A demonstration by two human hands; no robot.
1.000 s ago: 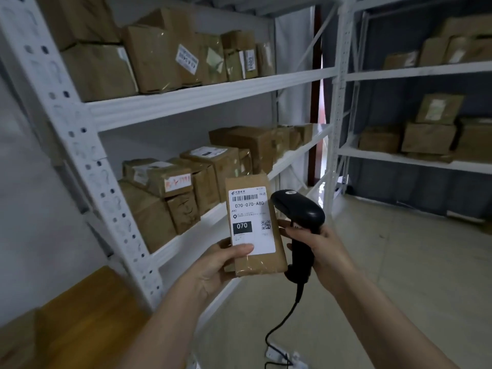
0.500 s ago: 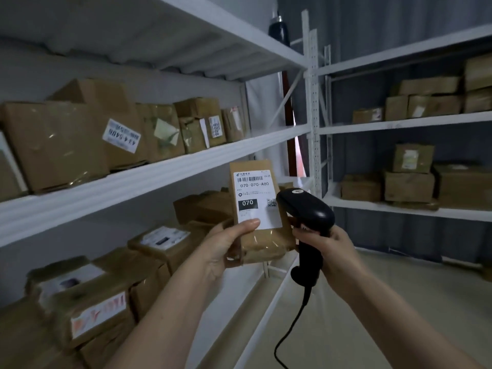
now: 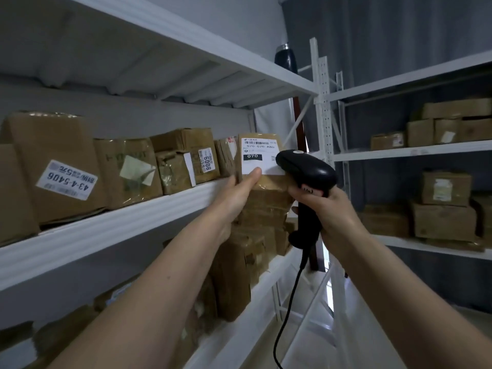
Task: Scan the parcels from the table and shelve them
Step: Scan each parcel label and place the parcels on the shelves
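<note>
Parcel (image 3: 262, 166), flat taped brown cardboard, in left hand (image 3: 234, 198) beside glossy black scanner (image 3: 306, 171)

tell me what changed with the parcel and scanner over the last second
The left hand has lifted the labelled parcel from the lower shelf level up to the middle shelf, beside the boxes there. The right hand rose with the scanner. Both grips are unchanged, and the label still faces the camera.

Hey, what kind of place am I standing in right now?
Most likely a parcel depot or courier stockroom. White metal shelves hold rows of taped cardboard boxes with shipping labels, and you hold a labelled parcel in your left hand and a corded scanner in your right hand.
</note>
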